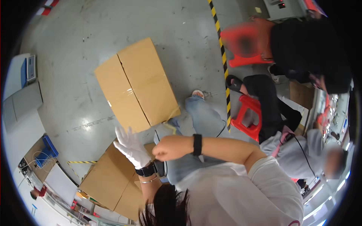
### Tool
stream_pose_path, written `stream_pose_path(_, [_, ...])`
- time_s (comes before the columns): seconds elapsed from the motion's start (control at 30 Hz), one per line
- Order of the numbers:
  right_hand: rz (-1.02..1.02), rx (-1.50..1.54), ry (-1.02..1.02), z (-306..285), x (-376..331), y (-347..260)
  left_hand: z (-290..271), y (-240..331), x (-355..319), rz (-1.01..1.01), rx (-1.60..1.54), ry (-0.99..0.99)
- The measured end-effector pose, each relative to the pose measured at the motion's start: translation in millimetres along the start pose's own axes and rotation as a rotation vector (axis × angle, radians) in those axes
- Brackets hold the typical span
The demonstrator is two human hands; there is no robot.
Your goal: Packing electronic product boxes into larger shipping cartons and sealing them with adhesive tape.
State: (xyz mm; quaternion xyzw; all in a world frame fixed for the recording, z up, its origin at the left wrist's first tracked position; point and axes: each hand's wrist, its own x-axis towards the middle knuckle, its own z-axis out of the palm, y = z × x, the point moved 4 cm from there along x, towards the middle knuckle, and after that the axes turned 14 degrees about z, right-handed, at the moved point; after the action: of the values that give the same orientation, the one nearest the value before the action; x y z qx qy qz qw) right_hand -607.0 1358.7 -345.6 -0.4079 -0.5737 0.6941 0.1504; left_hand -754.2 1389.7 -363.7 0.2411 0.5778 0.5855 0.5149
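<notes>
My left hand [131, 146] wears a white glove and is raised with its fingers spread. A black strap with a device [146, 170] and a thin bracelet sit around that wrist. Beside it my bare right hand [164, 148] is closed, its fingers curled under; whatever they hold, if anything, is hidden. A black band [197, 144] circles my right wrist. Beyond both hands a large closed cardboard box [149, 81] stands on the floor, a dark seam along its top. Yellowish strips [172, 119] hang by its near corner.
More cardboard boxes [109, 177] stand close on my left. A yellow-black floor stripe [223, 60] runs along the right. Past it, two people sit near red plastic stools [249, 117] by a workbench. Along the far left are tables and a scale [31, 67].
</notes>
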Motion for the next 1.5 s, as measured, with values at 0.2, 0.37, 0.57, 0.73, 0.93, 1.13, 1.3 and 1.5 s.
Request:
stream_pose_path(0.2, [0.306,0.1,0.469,-174,42,241,11,-181,71,0.368,0.988,-0.147])
stream_pose_path(0.37, [0.42,0.138,0.596,-252,113,407,91,-321,106,0.435,1.772,-0.451])
stream_pose_path(0.57, [0.275,0.169,0.619,-238,195,525,115,-374,115,0.577,1.925,-0.398])
stream_pose_path(0.73, [0.325,0.586,0.474,-193,216,529,99,-368,119,0.524,1.999,-0.428])
stream_pose_path(0.93, [0.288,0.857,0.496,-185,221,544,102,-375,119,0.549,2.0,-0.486])
stream_pose_path(1.13, [0.159,1.127,0.339,-181,220,545,104,-372,117,0.558,1.969,-0.51])
stream_pose_path(1.3, [0.057,1.228,0.285,-184,229,550,105,-373,117,0.576,1.954,-0.517])
stream_pose_path(1.5, [0.039,1.253,0.292,-176,227,542,104,-375,116,0.579,1.973,-0.505])
